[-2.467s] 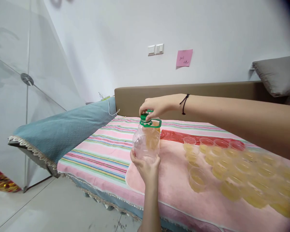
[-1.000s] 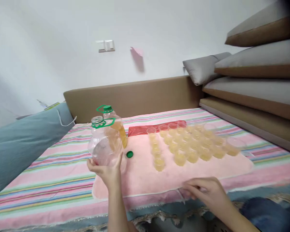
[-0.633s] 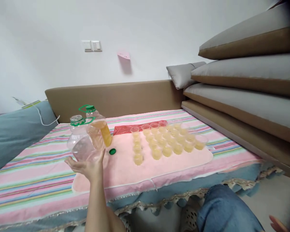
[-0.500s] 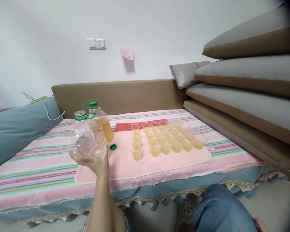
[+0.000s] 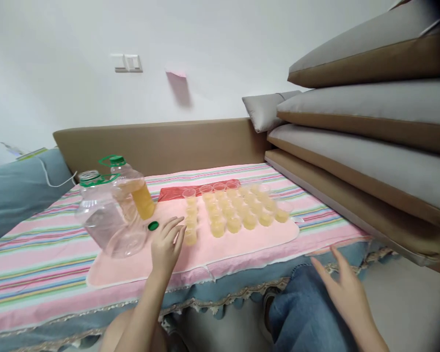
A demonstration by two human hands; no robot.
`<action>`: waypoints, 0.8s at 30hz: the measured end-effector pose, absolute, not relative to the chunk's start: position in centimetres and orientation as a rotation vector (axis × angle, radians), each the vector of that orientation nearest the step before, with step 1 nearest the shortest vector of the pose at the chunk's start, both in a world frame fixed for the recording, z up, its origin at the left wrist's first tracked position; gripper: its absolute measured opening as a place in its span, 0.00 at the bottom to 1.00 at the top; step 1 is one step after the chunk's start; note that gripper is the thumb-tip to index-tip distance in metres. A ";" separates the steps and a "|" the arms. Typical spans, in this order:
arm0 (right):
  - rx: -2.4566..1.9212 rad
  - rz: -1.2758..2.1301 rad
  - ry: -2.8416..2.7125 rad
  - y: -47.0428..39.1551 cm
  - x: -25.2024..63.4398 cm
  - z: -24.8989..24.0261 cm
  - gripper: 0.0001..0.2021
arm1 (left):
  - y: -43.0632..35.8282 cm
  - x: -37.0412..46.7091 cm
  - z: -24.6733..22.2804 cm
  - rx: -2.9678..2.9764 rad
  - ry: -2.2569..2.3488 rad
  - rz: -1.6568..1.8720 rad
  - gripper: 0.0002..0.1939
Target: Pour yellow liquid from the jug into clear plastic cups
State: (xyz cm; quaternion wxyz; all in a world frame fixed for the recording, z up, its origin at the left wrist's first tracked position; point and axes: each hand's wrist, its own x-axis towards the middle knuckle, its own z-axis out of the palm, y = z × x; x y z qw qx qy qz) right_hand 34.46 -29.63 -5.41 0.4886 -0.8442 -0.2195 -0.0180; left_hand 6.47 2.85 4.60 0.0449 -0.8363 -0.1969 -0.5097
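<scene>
My left hand (image 5: pixel 167 243), fingers apart and holding nothing, is beside the nearest cup of the left column, right of the green cap (image 5: pixel 153 226). My right hand (image 5: pixel 342 286) hovers above the jeans at the lower right, fingers spread and holding nothing. A clear jug (image 5: pixel 106 220) with an uncapped mouth and green handle tilts on the pink mat (image 5: pixel 176 256). Behind it stands a green-capped jug (image 5: pixel 143 198) partly filled with yellow liquid. Several plastic cups (image 5: pixel 233 224) with pale yellow liquid stand in rows on the mat; one column (image 5: pixel 191 237) stands apart on the left.
A red plastic sheet (image 5: pixel 172 193) lies behind the cups on the striped cloth (image 5: pixel 40 244). Stacked grey and brown cushions (image 5: pixel 366 102) fill the right side. A blue cushion (image 5: pixel 33 181) with a white cable is at the left. The brown backrest (image 5: pixel 161 146) runs along the wall.
My left hand has let go of the clear jug and moved right towards the cups. The jug now rests on the mat. My right hand has come up into view. The camera view has shifted right.
</scene>
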 end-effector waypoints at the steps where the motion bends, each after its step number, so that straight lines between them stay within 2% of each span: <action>1: -2.014 -0.066 -0.505 -28.0 36.3 -3.7 0.47 | 3.0 6.7 4.9 -2.566 -0.586 -1.560 0.07; 5: -1.953 -0.013 -0.479 -21.3 44.8 0.3 0.42 | 4.4 7.3 5.7 -2.623 -0.598 -1.562 0.12; 8: -1.905 0.165 -0.481 -17.6 49.3 0.0 0.25 | 6.1 8.0 5.9 -2.665 -0.739 -1.609 0.15; 10: -1.834 0.281 -0.513 -16.1 50.7 -1.2 0.18 | 7.2 8.4 5.8 -2.683 -0.896 -1.679 0.16; 18: -1.555 0.416 -0.630 -13.5 50.5 -4.5 0.16 | 7.2 7.5 4.4 -2.626 -1.472 -1.943 0.22; 24: -1.502 0.368 -0.620 -13.2 50.3 -4.3 0.15 | 5.3 6.3 4.9 -2.473 -1.532 -2.114 0.18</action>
